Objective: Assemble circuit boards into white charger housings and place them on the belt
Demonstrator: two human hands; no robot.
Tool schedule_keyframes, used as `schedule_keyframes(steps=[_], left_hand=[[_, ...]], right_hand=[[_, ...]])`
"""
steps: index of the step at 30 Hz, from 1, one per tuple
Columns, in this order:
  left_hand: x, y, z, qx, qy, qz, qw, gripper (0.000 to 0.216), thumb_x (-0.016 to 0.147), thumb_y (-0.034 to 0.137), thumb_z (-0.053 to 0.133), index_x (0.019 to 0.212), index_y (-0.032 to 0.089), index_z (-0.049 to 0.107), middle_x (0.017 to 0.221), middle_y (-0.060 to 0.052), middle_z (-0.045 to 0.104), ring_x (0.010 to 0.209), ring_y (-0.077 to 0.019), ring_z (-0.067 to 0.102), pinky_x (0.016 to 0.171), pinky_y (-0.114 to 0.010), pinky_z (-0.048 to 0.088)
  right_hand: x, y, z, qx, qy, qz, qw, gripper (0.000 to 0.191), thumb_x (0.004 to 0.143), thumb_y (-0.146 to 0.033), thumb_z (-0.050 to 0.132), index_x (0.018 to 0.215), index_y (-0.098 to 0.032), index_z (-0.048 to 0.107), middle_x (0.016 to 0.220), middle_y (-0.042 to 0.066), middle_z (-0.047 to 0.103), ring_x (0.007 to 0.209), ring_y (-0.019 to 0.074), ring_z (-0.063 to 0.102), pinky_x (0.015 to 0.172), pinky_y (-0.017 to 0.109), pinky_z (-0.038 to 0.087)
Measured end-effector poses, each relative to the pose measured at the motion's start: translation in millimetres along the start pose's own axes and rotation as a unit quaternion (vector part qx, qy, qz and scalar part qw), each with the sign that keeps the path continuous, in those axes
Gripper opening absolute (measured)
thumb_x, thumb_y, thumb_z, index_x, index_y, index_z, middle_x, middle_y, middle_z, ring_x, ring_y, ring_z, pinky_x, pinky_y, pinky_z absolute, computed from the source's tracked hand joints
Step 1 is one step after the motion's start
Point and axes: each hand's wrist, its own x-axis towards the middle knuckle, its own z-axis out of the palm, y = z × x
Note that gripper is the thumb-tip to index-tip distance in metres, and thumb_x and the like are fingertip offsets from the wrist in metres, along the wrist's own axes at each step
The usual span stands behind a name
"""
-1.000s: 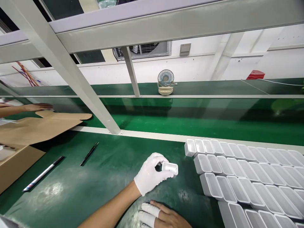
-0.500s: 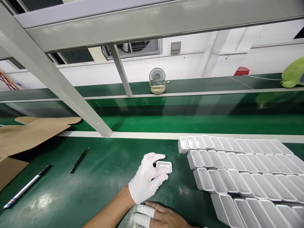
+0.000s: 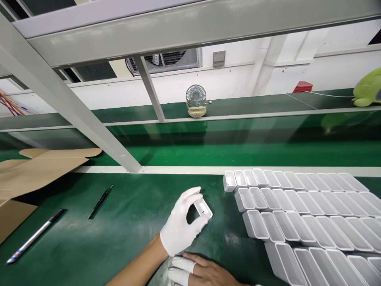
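Observation:
My left hand (image 3: pixel 183 222), in a white glove, holds a small white rectangular plastic tray (image 3: pixel 205 209) between its thumb and fingers. The tray sits slantwise with its hollow side facing me, just above or on the green table; I cannot tell which. Below the left wrist, my right hand (image 3: pixel 205 273) lies flat on the table with its fingers stretched to the left and nothing in it. White covers wrap two of its fingers. To the right, several rows of similar white trays (image 3: pixel 285 224) stand close together.
A black pen (image 3: pixel 100 201) and a silver marker (image 3: pixel 35 237) lie on the left of the table. Beyond them is a brown cardboard piece (image 3: pixel 44 171). A slanted grey post (image 3: pixel 98 135) meets the table's back edge. A small fan (image 3: pixel 196 99) stands on the rear shelf.
My left hand has turned the small tray from lying level across to a slant down to the right, its fingers shifting along it. The right hand has stayed in place.

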Motion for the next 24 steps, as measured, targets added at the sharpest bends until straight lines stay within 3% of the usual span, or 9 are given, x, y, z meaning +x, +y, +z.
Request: schedule_keyframes(steps=[3, 6, 9, 14, 18, 20, 22, 24], left_hand=[[4, 3, 4, -0.021, -0.029, -0.095, 0.995, 0.073, 0.071, 0.017, 0.076, 0.138, 0.026, 0.047, 0.139, -0.008, 0.057, 0.128, -0.0283, 0.055, 0.111, -0.048, 0.044], [8, 4, 4, -0.026, -0.058, -0.126, 0.99, 0.058, 0.071, 0.017, 0.076, 0.126, 0.027, 0.058, 0.127, -0.004, 0.065, 0.117, -0.0249, 0.062, 0.106, -0.044, 0.048], [9, 1, 3, -0.018, -0.066, -0.119, 0.991, 0.054, 0.073, 0.02, 0.076, 0.124, 0.026, 0.059, 0.124, -0.004, 0.066, 0.113, -0.0243, 0.064, 0.103, -0.043, 0.05], [6, -10, 7, 0.01, -0.082, -0.065, 0.994, 0.053, 0.079, 0.026, 0.073, 0.129, 0.023, 0.054, 0.128, -0.008, 0.064, 0.117, -0.0258, 0.062, 0.104, -0.044, 0.049], [3, -12, 6, 0.0, -0.092, -0.034, 0.995, 0.054, 0.085, 0.027, 0.067, 0.136, 0.024, 0.049, 0.133, -0.009, 0.061, 0.122, -0.0256, 0.059, 0.107, -0.045, 0.047], [1, -11, 4, -0.011, -0.094, -0.03, 0.995, 0.067, 0.084, 0.025, 0.067, 0.144, 0.027, 0.039, 0.141, -0.009, 0.055, 0.129, -0.0261, 0.054, 0.111, -0.046, 0.044], [-1, -8, 5, -0.015, -0.072, -0.049, 0.996, 0.091, 0.072, 0.027, 0.078, 0.15, 0.027, 0.031, 0.145, -0.01, 0.051, 0.13, -0.0286, 0.052, 0.111, -0.048, 0.044], [-1, -3, 8, -0.002, -0.018, -0.087, 0.996, 0.106, 0.054, 0.031, 0.089, 0.146, 0.024, 0.037, 0.14, -0.011, 0.053, 0.126, -0.032, 0.055, 0.108, -0.05, 0.046]], right_hand=[[0, -1, 1, 0.006, 0.012, 0.01, 1.0, 0.039, 0.107, -0.029, 0.035, 0.13, -0.009, 0.059, 0.125, 0.009, 0.07, 0.127, 0.014, 0.058, 0.117, 0.027, 0.032], [-1, -3, 2, 0.013, -0.013, 0.021, 1.0, 0.037, 0.106, -0.029, 0.037, 0.129, -0.011, 0.06, 0.12, 0.009, 0.073, 0.125, 0.0146, 0.06, 0.116, 0.029, 0.035], [-1, -4, 3, 0.009, -0.043, 0.025, 0.999, 0.035, 0.105, -0.031, 0.042, 0.128, -0.013, 0.062, 0.12, 0.008, 0.073, 0.125, 0.0163, 0.06, 0.114, 0.028, 0.038], [0, -4, 1, 0.005, -0.026, 0.019, 0.999, 0.036, 0.105, -0.027, 0.04, 0.127, -0.011, 0.062, 0.122, 0.009, 0.072, 0.123, 0.0164, 0.062, 0.115, 0.029, 0.036], [2, -2, -3, 0.012, -0.082, 0.014, 0.996, 0.035, 0.104, -0.022, 0.042, 0.133, -0.01, 0.058, 0.126, 0.011, 0.069, 0.124, 0.0149, 0.061, 0.117, 0.031, 0.033], [4, -2, -6, 0.008, -0.1, 0.013, 0.995, 0.037, 0.103, -0.019, 0.043, 0.136, -0.01, 0.056, 0.127, 0.011, 0.068, 0.125, 0.0145, 0.06, 0.117, 0.03, 0.033], [7, -3, -9, 0.005, -0.11, 0.01, 0.994, 0.038, 0.102, -0.017, 0.044, 0.138, -0.011, 0.054, 0.129, 0.01, 0.068, 0.125, 0.014, 0.06, 0.116, 0.029, 0.034], [8, -4, -11, 0.008, -0.111, 0.005, 0.994, 0.039, 0.101, -0.017, 0.045, 0.139, -0.011, 0.054, 0.13, 0.01, 0.067, 0.125, 0.0142, 0.06, 0.115, 0.028, 0.036]])
